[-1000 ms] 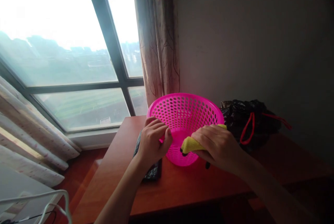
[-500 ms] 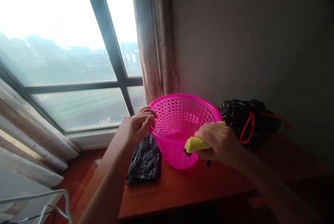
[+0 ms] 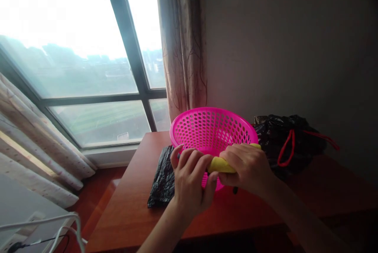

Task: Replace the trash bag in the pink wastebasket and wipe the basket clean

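A pink plastic basket [image 3: 203, 129] with rows of holes stands upright on the brown table [image 3: 124, 202]. My right hand [image 3: 248, 168] is closed round a folded yellow cloth [image 3: 221, 165], pressed over the basket's near right rim. Close beside it, my left hand [image 3: 191, 178] is curled over the near rim, its fingers bent into the basket and its thumb by the cloth's end. The fingertips of both hands are partly hidden. A crinkled black plastic bag [image 3: 162, 182] lies flat on the table, left of the basket.
A bulging black garbage bag [image 3: 298, 139] with red drawstrings [image 3: 291, 150] sits on the table's right side, against the wall [image 3: 280, 48]. Curtains [image 3: 184, 48] and a window [image 3: 97, 119] are at the left and back. White cables [image 3: 66, 219] run at the lower left.
My left hand has moved from the basket's left rim to the near rim, close to my right hand. The yellow cloth stays in my right hand. The view has shifted slightly left.
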Demonstrator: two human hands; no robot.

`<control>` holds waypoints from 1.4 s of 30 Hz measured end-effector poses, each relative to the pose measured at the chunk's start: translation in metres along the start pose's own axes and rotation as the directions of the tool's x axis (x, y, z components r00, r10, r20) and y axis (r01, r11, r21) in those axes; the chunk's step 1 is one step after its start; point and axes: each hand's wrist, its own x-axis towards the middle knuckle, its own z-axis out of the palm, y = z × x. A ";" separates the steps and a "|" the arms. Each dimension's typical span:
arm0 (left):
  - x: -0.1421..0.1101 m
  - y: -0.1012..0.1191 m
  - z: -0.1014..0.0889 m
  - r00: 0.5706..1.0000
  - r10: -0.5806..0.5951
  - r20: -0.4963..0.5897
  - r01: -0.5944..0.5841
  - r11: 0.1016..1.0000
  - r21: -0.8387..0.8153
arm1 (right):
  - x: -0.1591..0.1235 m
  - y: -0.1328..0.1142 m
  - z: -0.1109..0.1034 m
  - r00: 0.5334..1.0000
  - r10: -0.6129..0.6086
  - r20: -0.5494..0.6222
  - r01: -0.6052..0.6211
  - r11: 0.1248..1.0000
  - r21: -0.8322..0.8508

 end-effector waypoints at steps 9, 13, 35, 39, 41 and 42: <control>0.014 -0.023 0.004 0.998 0.021 -0.060 -0.027 0.995 -0.100 | 0.003 -0.005 0.000 1.000 -0.012 0.010 0.012 0.999 -0.032; 0.016 -0.025 0.006 0.999 0.003 -0.046 -0.008 0.996 -0.094 | 0.005 -0.004 -0.004 0.999 0.002 0.043 -0.003 1.000 0.019; 0.020 -0.022 0.002 1.000 0.016 0.000 -0.016 0.997 -0.071 | 0.008 -0.009 -0.007 0.996 -0.016 0.091 0.025 0.994 -0.107; 0.020 -0.023 0.000 1.000 0.014 0.018 -0.012 0.996 -0.088 | 0.007 -0.009 -0.008 0.997 -0.027 0.079 0.036 0.993 -0.115; 0.020 -0.024 -0.001 0.999 0.011 0.031 -0.007 0.995 -0.104 | 0.007 -0.009 -0.008 0.996 -0.027 0.080 0.036 0.993 -0.113; 0.020 -0.025 -0.001 0.999 0.012 0.032 -0.008 0.993 -0.114 | 0.007 -0.009 -0.008 0.996 -0.027 0.082 0.036 0.993 -0.113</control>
